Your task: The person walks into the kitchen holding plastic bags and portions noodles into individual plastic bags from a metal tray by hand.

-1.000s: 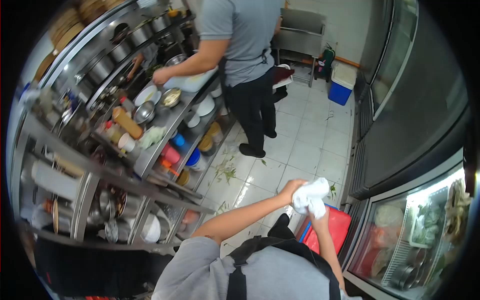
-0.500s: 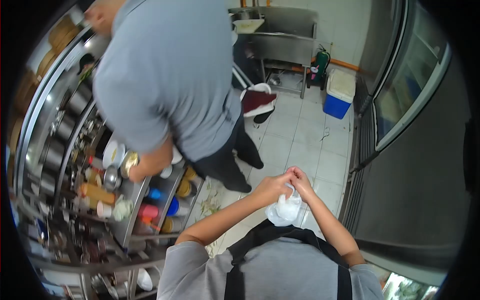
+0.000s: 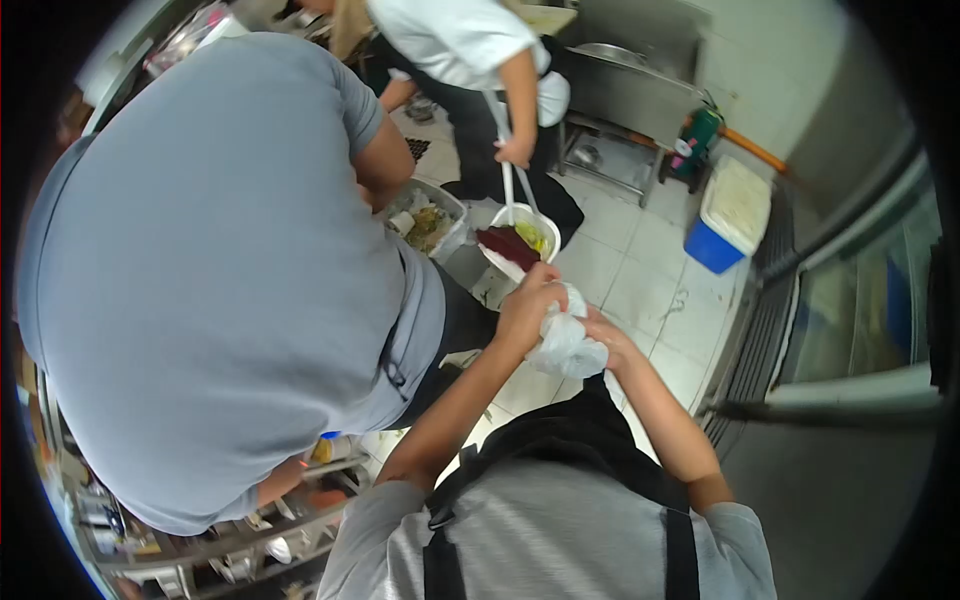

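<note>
A whitish, crumpled plastic bag [image 3: 567, 348] hangs in front of my apron, between my two hands. My left hand [image 3: 530, 308] grips its upper left side, fingers bent around the plastic. On the other side, my right hand [image 3: 612, 338] holds the bag's upper right edge, its fingertips partly hidden behind the plastic. What the bag contains, if anything, I cannot make out. Just beyond my left hand is a white tub [image 3: 549, 222] with a dark red cloth [image 3: 508, 246] and something yellow-green in it.
A co-worker in a grey shirt [image 3: 220, 240] bends close on my left, by a bin of scraps [image 3: 432, 222]. Another person in white [image 3: 460, 45] grips a white pole [image 3: 507, 190]. A blue cooler [image 3: 713, 245] and a fire extinguisher [image 3: 700, 135] stand at the right.
My view has shifted. The grey-shirted co-worker has bent down nearer me, and a person in white has come into view. My hands have moved apart on the bag.
</note>
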The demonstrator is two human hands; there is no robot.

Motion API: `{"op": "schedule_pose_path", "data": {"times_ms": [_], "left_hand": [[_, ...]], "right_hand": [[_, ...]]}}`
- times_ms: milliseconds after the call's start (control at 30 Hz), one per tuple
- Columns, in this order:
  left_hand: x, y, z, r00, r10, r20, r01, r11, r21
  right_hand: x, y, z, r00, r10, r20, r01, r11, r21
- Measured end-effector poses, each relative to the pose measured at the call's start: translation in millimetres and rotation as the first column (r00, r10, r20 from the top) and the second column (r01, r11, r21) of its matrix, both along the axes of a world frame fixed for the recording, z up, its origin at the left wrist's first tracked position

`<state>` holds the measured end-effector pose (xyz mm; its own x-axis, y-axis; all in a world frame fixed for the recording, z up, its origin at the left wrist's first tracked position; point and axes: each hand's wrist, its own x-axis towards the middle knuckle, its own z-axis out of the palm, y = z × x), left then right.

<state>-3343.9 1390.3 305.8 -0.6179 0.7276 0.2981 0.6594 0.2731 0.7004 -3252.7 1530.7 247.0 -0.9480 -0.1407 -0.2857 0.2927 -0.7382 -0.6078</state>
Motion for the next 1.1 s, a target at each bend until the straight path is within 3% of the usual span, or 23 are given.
{"op": "schedule_pose_path", "data": {"times_ms": [67,167,200,233,267,300,333,367,400,433,500,567,633,667,733,800,833,900,933,967,1067,1100], "left_hand": [[-27,0,-11,0.977,0.213,0.028,-0.214,0.977,0.023],[-52,-24,-64,0.764,0.217,0.607,-0.394,0.902,0.175],[-60,-28,-44,0.526,0.085,0.846,-0.442,0.877,0.187],[-62,-31,-24,0.227,-0.086,0.970,-0.486,0.853,0.190],[-62,-28,-9,-0.091,-0.269,0.959,-0.527,0.830,0.183],[-65,-17,-10,-0.009,-0.217,0.976,-0.548,0.818,0.177],[-67,-2,-18,0.063,-0.160,0.985,-0.570,0.805,0.167],[-72,12,-39,0.233,-0.073,0.970,-0.635,0.743,0.208],[-77,22,-41,0.247,-0.031,0.968,-0.694,0.692,0.199],[-86,29,-41,0.260,0.012,0.966,-0.748,0.635,0.194],[-104,38,-30,0.240,0.049,0.970,-0.839,0.513,0.182],[-119,45,-4,0.318,0.068,0.946,-0.858,0.445,0.256],[-124,48,26,0.392,0.125,0.911,-0.853,0.420,0.310],[-124,53,39,0.510,0.246,0.824,-0.822,0.421,0.383],[-111,73,73,0.670,0.480,0.567,-0.742,0.449,0.498],[-91,77,87,0.613,0.738,0.281,-0.780,0.509,0.365],[-80,73,79,0.582,0.760,0.291,-0.811,0.511,0.285],[-55,62,56,0.493,0.805,0.331,-0.870,0.459,0.179],[-42,58,40,0.431,0.825,0.366,-0.902,0.404,0.152],[-25,54,24,0.363,0.838,0.408,-0.931,0.345,0.120],[27,47,-7,0.087,0.938,0.336,-0.996,0.088,0.013],[48,46,-23,-0.012,0.942,0.335,-1.000,-0.008,-0.013]], "right_hand": [[-48,6,-14,1.000,0.006,0.024,-0.006,1.000,-0.014],[-111,13,-24,0.999,0.029,0.013,-0.030,0.994,0.109],[-135,19,-23,1.000,0.020,0.007,-0.021,0.994,0.110],[-154,28,-24,1.000,0.009,0.006,-0.010,0.994,0.110],[-171,36,-22,1.000,-0.003,0.006,0.002,0.994,0.108],[-188,38,-20,0.996,-0.062,0.071,0.040,0.960,0.277],[-199,42,-24,0.986,-0.027,-0.164,0.095,0.902,0.421],[-207,47,-36,0.924,0.046,-0.379,0.177,0.828,0.532],[-214,52,-36,0.811,0.146,-0.567,0.286,0.746,0.601],[-220,63,-34,0.693,0.349,-0.631,0.302,0.653,0.694],[-219,69,17,0.631,0.417,-0.654,0.349,0.601,0.719],[-215,68,62,0.621,0.465,-0.631,0.354,0.552,0.755],[-236,66,68,0.603,0.366,-0.709,0.476,0.549,0.687],[-252,63,73,0.582,0.315,-0.750,0.536,0.545,0.645],[-286,57,91,0.418,0.256,-0.872,0.708,0.509,0.489],[-322,44,107,0.271,0.163,-0.949,0.829,0.462,0.316],[-345,33,115,0.199,0.130,-0.971,0.882,0.407,0.235],[-396,2,138,0.199,0.049,-0.979,0.882,0.425,0.201],[-431,-18,140,0.260,0.099,-0.961,0.869,0.410,0.277],[-470,-43,130,0.325,0.173,-0.930,0.787,0.496,0.368],[-523,-95,50,0.712,0.521,-0.470,0.456,0.165,0.874],[-524,-112,0,0.682,0.582,-0.442,0.404,0.203,0.892]]}}
